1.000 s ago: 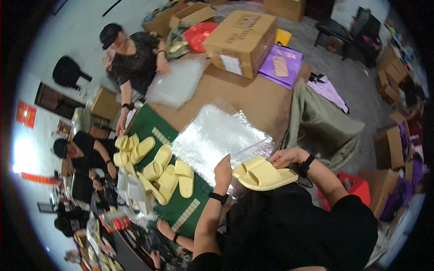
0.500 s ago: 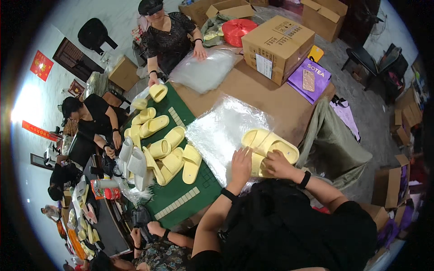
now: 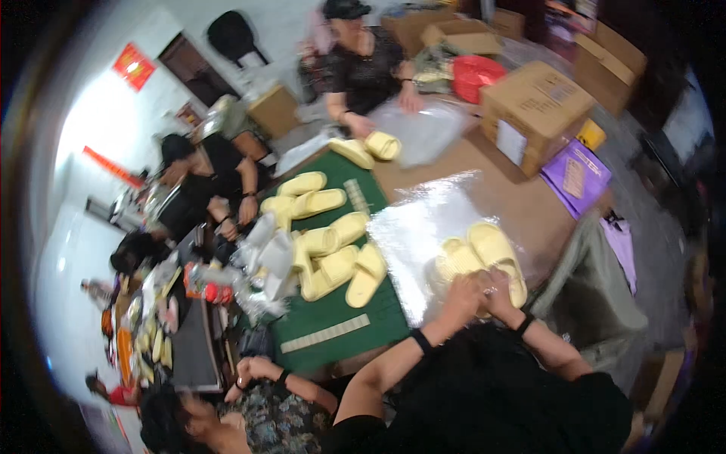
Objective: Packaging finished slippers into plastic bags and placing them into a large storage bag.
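A pair of yellow slippers (image 3: 488, 246) lies side by side in front of me, at the near end of a stack of shiny clear plastic bags (image 3: 412, 234). My left hand (image 3: 463, 296) is closed at the near end of the left slipper. Close against it, my right hand (image 3: 499, 293) has its fingers curled at the near part of the right slipper. Motion blur and the fingers hide what is pinched between them. More yellow slippers (image 3: 333, 272) lie loose on a green mat (image 3: 386, 329) to the left, with greyish-white slippers (image 3: 276, 261) at its left edge.
A cardboard box (image 3: 533, 110) stands at the table's far right, near a purple bag (image 3: 571, 181) with a phone on it. Across the table a person handles yellow slippers (image 3: 383, 145) beside clear bags (image 3: 423, 132). Other people sit along the left. Grey-green cloth (image 3: 582, 280) hangs at right.
The view has swung, shifting the scene rightward and down. My hands have come together at the slippers' near end, and the pair is turned more upright. Across the table, the person has set down a slipper.
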Demonstrator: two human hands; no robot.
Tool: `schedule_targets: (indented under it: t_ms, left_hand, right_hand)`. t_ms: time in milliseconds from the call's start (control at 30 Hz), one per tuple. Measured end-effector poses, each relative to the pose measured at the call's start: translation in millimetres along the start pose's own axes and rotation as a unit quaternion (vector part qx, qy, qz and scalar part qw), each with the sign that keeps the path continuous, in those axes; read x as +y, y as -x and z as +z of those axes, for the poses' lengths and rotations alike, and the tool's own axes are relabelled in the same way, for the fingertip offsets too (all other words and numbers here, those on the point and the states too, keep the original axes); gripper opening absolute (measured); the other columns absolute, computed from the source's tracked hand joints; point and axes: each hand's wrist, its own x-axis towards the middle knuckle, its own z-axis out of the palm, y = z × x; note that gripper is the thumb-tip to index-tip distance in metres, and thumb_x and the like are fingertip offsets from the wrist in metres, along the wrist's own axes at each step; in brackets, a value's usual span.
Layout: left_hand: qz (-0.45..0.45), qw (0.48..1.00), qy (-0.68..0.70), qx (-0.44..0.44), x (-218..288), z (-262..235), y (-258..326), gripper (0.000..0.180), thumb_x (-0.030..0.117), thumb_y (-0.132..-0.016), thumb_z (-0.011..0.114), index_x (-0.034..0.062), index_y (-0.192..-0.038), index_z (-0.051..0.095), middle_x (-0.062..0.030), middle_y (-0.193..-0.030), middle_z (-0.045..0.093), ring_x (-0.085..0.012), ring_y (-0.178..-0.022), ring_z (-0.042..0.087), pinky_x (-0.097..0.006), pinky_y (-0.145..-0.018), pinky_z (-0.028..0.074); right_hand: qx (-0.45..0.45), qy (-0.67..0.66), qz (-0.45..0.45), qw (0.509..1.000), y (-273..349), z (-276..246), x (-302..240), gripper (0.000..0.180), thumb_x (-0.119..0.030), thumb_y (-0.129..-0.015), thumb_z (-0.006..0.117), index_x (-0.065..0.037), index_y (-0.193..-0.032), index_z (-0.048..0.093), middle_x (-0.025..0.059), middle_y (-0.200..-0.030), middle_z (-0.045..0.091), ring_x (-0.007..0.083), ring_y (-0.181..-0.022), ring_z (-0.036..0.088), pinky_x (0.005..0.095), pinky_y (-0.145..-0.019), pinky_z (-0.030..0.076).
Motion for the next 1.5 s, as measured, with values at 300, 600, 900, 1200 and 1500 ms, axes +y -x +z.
schedule_targets:
  t_ms: [300,600,900,1200,1500]
  left_hand:
    - [0.151,0.968,0.096,0.178,16.4,24.1,23.2,0.036,0.0,-0.075,0.054,0.0036,-0.111,0.054,-0.0121,-0.117,0.053,-0.0298,-0.112,0.047,-0.04,-0.097,0.037]
    - [0.11,0.942,0.184,0.258,22.4,7.5,30.0,0.033,-0.002,-0.075,0.054,0.0022,-0.108,0.057,-0.0132,-0.102,0.061,-0.0304,-0.093,0.059,-0.037,-0.082,0.048]
    - [0.025,0.933,0.144,0.33,17.0,5.6,34.6,0.029,0.001,-0.075,0.053,0.005,-0.102,0.061,-0.015,-0.092,0.063,-0.0301,-0.08,0.062,-0.037,-0.071,0.05]
    - [-0.038,0.939,0.175,0.292,18.1,-0.2,21.4,0.032,0.002,-0.075,0.051,0.0053,-0.106,0.06,-0.0153,-0.085,0.062,-0.0301,-0.076,0.06,-0.037,-0.07,0.048]
    - [0.019,0.909,0.183,0.375,29.4,-25.3,11.8,0.029,0.014,-0.084,0.053,0.0065,-0.112,0.057,-0.0143,-0.098,0.06,-0.0304,-0.091,0.056,-0.037,-0.081,0.044]
  right_hand:
    - [0.013,0.078,-0.027,0.996,-21.1,34.7,25.0,0.029,-0.013,-0.079,0.056,-0.006,-0.108,0.056,0.0125,-0.102,0.056,0.0314,-0.104,0.047,0.0382,-0.089,0.036]
    - [-0.12,-0.185,-0.023,0.975,-42.7,21.5,12.8,0.033,-0.013,-0.079,0.058,-0.005,-0.111,0.054,0.0134,-0.106,0.056,0.0298,-0.106,0.048,0.0363,-0.09,0.037]
    - [-0.246,-0.417,0.008,0.875,3.3,42.0,58.6,0.036,-0.013,-0.079,0.059,-0.004,-0.113,0.053,0.0144,-0.11,0.055,0.0282,-0.108,0.048,0.0344,-0.092,0.038]
    - [-0.379,-0.232,0.053,0.894,0.3,-7.5,-19.8,0.04,-0.007,-0.075,0.061,0.001,-0.112,0.051,0.0151,-0.111,0.056,0.0242,-0.107,0.051,0.0355,-0.088,0.042]
    - [-0.19,-0.24,-0.015,0.952,-27.2,-7.8,-5.7,0.021,0.001,-0.08,0.048,0.006,-0.101,0.051,0.0132,-0.095,0.057,0.0176,-0.09,0.053,0.0306,-0.074,0.044]
